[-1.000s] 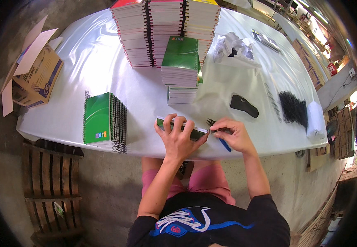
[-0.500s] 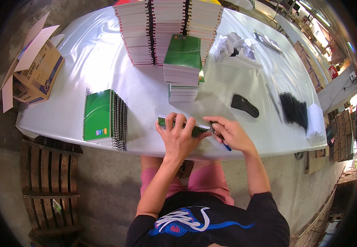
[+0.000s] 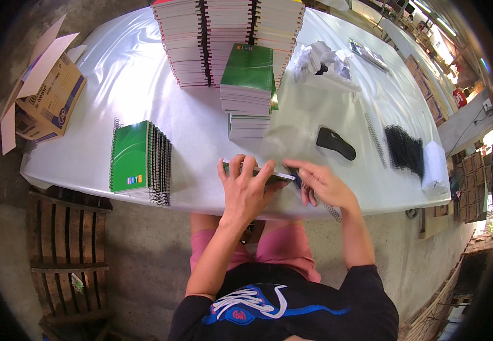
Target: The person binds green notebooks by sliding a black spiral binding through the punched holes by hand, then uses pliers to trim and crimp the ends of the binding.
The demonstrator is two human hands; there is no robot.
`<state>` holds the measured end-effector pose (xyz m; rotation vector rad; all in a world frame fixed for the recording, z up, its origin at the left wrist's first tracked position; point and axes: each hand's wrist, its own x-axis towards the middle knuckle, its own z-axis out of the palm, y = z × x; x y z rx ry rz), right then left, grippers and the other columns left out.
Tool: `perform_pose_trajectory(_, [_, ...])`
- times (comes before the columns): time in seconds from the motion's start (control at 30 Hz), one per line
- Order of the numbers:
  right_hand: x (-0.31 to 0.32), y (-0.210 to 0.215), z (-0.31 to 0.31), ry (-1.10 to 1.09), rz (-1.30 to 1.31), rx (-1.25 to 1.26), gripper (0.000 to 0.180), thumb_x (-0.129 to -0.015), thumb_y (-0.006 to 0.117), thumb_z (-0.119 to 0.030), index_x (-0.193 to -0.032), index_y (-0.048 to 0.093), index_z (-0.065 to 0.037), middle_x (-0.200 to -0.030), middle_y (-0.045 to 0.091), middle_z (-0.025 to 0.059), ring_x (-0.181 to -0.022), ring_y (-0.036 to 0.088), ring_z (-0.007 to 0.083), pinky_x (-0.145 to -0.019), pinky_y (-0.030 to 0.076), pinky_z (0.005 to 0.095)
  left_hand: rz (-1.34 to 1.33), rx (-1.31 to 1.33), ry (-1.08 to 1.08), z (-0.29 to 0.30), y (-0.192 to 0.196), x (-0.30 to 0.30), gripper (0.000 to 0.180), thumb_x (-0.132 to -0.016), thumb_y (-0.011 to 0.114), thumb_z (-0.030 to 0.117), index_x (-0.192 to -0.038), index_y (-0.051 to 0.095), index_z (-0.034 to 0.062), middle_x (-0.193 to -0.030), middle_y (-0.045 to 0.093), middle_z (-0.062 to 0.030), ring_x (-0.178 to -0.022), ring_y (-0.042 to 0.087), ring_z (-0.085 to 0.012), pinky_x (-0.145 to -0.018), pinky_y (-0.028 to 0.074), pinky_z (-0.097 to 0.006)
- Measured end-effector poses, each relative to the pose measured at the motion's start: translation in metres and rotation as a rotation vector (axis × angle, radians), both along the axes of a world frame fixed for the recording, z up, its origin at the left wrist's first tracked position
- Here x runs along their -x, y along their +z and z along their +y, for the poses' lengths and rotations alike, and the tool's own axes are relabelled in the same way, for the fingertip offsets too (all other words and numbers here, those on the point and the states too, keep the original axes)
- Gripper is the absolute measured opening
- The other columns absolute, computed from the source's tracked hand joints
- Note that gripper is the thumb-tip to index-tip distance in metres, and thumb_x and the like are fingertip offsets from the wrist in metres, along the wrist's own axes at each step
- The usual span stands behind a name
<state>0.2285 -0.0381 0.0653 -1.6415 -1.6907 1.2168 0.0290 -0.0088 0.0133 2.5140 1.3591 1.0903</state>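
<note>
The left hand point(image 3: 243, 184) grips a thin, green-covered paper notebook point(image 3: 283, 175); the right hand point(image 3: 325, 184) curls over a slender spiral coil point(image 3: 333, 212), its grip unclear from here.

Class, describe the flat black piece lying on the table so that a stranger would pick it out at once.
Start with the big white-covered table and find the person's right hand near its front edge. Beyond that hand lies a long, flat black piece. Unlike the bundle of black coils farther right, it is one solid, sole-like shape.
</note>
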Motion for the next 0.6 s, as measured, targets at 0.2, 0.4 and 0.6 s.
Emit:
perform_pose_trajectory(0.2, [-0.084,-0.056,0.014,-0.229,-0.931,-0.77,0.038,-0.082,0.055,-0.011,-0.12,0.058,-0.016,-0.093,0.067,0.0118,-0.084,0.063,0.0295,-0.072,0.047,0.04,-0.055,0.006,-0.097,0.007,0.016,0.035,0.042,-0.057,0.082,0.035,-0.089,0.065,0.0154,-0.083,0.046,-0.0054,-0.093,0.044,-0.0296,-0.083,0.036,-0.044])
perform_pose_trajectory(0.4, [-0.07,-0.053,0.011,-0.319,0.266,-0.544,0.02,-0.079,0.06,-0.006,-0.097,0.068,-0.01,-0.103,0.068,0.0154,-0.102,0.062,0.0321,-0.094,0.044,0.0484,-0.095,-0.021,-0.085,0.002,0.002,0.043,0.047,-0.051,0.085,0.036,-0.082,0.06,0.0092,-0.095,0.049,-0.0082,-0.106,0.044,-0.0327,-0.093,0.035,-0.05])
perform_pose_trajectory(0.6, [0.001,-0.037,0.022,0.29,0.682,-0.172,0.019,-0.07,0.068,0.0,-0.088,0.071,0.001,-0.1,0.068,0.0198,-0.105,0.062,0.0341,-0.096,0.044,0.0446,-0.122,-0.004,-0.101,0.001,0.0,0.041,0.047,-0.055,0.082,0.043,-0.076,0.057,0.0092,-0.102,0.049,-0.0076,-0.113,0.042,-0.0334,-0.097,0.031,-0.059])
